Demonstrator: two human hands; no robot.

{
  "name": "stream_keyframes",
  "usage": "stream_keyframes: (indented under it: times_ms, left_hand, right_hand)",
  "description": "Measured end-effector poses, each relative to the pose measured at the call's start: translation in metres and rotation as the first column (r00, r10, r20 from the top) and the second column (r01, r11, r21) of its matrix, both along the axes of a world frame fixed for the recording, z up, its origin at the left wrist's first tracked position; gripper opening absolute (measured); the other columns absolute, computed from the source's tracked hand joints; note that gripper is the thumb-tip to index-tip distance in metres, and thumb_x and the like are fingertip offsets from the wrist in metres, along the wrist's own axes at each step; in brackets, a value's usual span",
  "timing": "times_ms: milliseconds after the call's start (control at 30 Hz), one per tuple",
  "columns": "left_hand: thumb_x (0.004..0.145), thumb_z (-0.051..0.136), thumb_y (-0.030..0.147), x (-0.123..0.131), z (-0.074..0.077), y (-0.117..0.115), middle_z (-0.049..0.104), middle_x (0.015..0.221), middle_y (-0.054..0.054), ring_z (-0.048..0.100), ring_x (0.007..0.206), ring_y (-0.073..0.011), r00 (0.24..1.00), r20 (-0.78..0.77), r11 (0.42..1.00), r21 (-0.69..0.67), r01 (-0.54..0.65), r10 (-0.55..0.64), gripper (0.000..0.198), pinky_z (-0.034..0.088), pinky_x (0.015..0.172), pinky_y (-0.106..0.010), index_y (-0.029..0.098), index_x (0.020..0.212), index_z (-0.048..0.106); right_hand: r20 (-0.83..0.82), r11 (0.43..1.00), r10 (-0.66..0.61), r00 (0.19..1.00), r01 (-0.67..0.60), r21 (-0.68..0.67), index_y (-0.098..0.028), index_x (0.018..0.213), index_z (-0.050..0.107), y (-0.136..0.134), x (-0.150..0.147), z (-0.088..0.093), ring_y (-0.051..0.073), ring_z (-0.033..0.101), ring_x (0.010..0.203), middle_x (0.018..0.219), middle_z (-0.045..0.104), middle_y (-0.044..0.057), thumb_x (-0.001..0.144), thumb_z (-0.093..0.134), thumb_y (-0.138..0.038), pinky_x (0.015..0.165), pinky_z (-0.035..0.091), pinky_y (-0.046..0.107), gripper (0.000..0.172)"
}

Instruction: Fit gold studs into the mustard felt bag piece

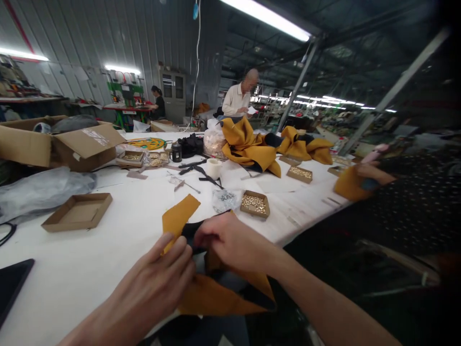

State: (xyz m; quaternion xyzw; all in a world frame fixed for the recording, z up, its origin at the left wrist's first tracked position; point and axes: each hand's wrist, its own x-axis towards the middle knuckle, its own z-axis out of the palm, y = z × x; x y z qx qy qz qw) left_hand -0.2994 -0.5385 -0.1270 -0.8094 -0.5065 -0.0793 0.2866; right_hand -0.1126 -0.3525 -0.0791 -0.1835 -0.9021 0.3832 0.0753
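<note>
A mustard-yellow piece of leather-like material with a dark lining [219, 297] is bent into a loop at the table's near edge. My left hand [158, 278] pinches it on the left, where a yellow flap stands up above the fingers. Opposite, my right hand [234, 242] has its fingers curled down over the dark inner side. Its fingertips are partly hidden and slightly blurred. Just beyond the hands sit a small cardboard tray of gold-coloured metal bits [255, 203] and a clear plastic bag of silvery bits [224, 200].
An empty cardboard tray [79, 211] lies left, below a large cardboard box [61, 142]. Yellow pieces [248, 144] are heaped farther back, near a white cup [214, 169]. At right, a co-worker's hand [374, 170] holds another yellow piece. A dark flat object [12, 288] lies near left.
</note>
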Motion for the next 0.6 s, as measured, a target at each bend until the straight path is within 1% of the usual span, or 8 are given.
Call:
stream_keyframes:
  times_ms: [67, 100, 200, 267, 367, 433, 533, 600]
  left_hand:
    - [0.114, 0.056, 0.019, -0.001, 0.0, -0.01, 0.077, 0.116, -0.012, 0.061, 0.129, -0.0327, 1.0, 0.029, 1.0, 0.01, -0.005, 0.005, 0.022, 0.02, 0.14, -0.055, 0.017, 0.111, 0.078]
    - [0.114, 0.051, 0.017, -0.002, -0.001, -0.016, 0.078, 0.118, -0.013, 0.061, 0.13, -0.032, 0.999, 0.043, 1.0, 0.011, -0.006, 0.006, 0.028, 0.016, 0.143, -0.054, 0.016, 0.113, 0.079]
    - [0.113, 0.045, 0.013, -0.008, -0.009, -0.043, 0.081, 0.125, -0.011, 0.062, 0.132, -0.0278, 0.996, 0.084, 1.0, -0.013, 0.019, -0.018, 0.036, 0.006, 0.149, -0.049, 0.018, 0.124, 0.079]
    - [0.11, 0.047, 0.011, -0.014, -0.017, -0.061, 0.083, 0.129, -0.008, 0.064, 0.132, -0.0249, 0.992, 0.125, 0.999, -0.031, 0.011, -0.007, 0.039, 0.004, 0.15, -0.047, 0.022, 0.132, 0.077]
    - [0.109, 0.048, 0.011, -0.019, -0.031, -0.079, 0.084, 0.132, -0.005, 0.065, 0.131, -0.0228, 0.981, 0.177, 0.995, -0.069, -0.067, 0.078, 0.045, 0.006, 0.149, -0.045, 0.027, 0.142, 0.074]
    - [0.115, 0.045, 0.015, -0.016, -0.037, -0.083, 0.085, 0.127, -0.004, 0.067, 0.127, -0.0227, 0.978, 0.186, 0.992, -0.095, -0.082, 0.099, 0.041, 0.015, 0.144, -0.043, 0.027, 0.139, 0.076]
    - [0.125, 0.032, 0.026, -0.005, -0.041, -0.085, 0.085, 0.119, -0.001, 0.069, 0.117, -0.0217, 0.975, 0.211, 0.995, -0.089, -0.045, 0.063, 0.048, 0.037, 0.119, -0.042, 0.028, 0.127, 0.08]
    - [0.128, 0.034, 0.04, 0.002, -0.039, -0.085, 0.084, 0.116, 0.0, 0.069, 0.113, -0.022, 0.951, 0.29, 0.994, -0.038, -0.099, 0.106, 0.046, 0.042, 0.103, -0.045, 0.03, 0.123, 0.079]
  right_hand:
    - [0.166, 0.993, 0.094, 0.982, -0.105, 0.058, -0.027, 0.111, 0.092, -0.008, -0.011, -0.031, 0.026, 0.085, 0.108, 0.115, 0.092, 0.005, 0.09, 0.065, 0.0, 0.092, 0.061, 0.031, 0.044]
    - [0.217, 0.987, 0.119, 0.969, -0.139, 0.079, -0.025, 0.111, 0.093, -0.007, -0.018, -0.049, 0.028, 0.085, 0.108, 0.114, 0.092, 0.006, 0.088, 0.067, 0.0, 0.089, 0.06, 0.031, 0.043]
    - [0.231, 0.984, 0.161, 0.959, -0.174, 0.035, -0.022, 0.111, 0.092, 0.003, -0.033, -0.098, 0.026, 0.085, 0.102, 0.109, 0.091, 0.005, 0.09, 0.073, -0.003, 0.082, 0.057, 0.028, 0.034]
    - [0.209, 0.987, 0.163, 0.964, -0.16, -0.032, -0.022, 0.111, 0.092, 0.007, -0.035, -0.118, 0.024, 0.084, 0.1, 0.107, 0.091, 0.003, 0.09, 0.078, -0.007, 0.081, 0.056, 0.026, 0.029]
    - [0.19, 0.99, 0.132, 0.973, -0.119, -0.076, -0.023, 0.111, 0.091, 0.005, -0.031, -0.129, 0.023, 0.084, 0.099, 0.106, 0.091, 0.003, 0.088, 0.082, -0.008, 0.08, 0.056, 0.025, 0.029]
    - [0.163, 0.991, 0.125, 0.979, -0.115, -0.069, -0.023, 0.11, 0.092, 0.001, -0.026, -0.131, 0.023, 0.084, 0.099, 0.107, 0.091, 0.004, 0.087, 0.079, -0.005, 0.082, 0.058, 0.025, 0.031]
    - [0.137, 0.992, 0.123, 0.983, -0.121, -0.028, -0.022, 0.109, 0.093, -0.004, -0.021, -0.133, 0.025, 0.085, 0.109, 0.115, 0.091, 0.008, 0.087, 0.07, 0.003, 0.095, 0.06, 0.027, 0.04]
    - [0.152, 0.995, 0.099, 0.983, -0.099, -0.005, -0.022, 0.11, 0.093, -0.006, -0.021, -0.133, 0.025, 0.084, 0.115, 0.119, 0.091, 0.009, 0.087, 0.07, 0.004, 0.1, 0.059, 0.025, 0.041]
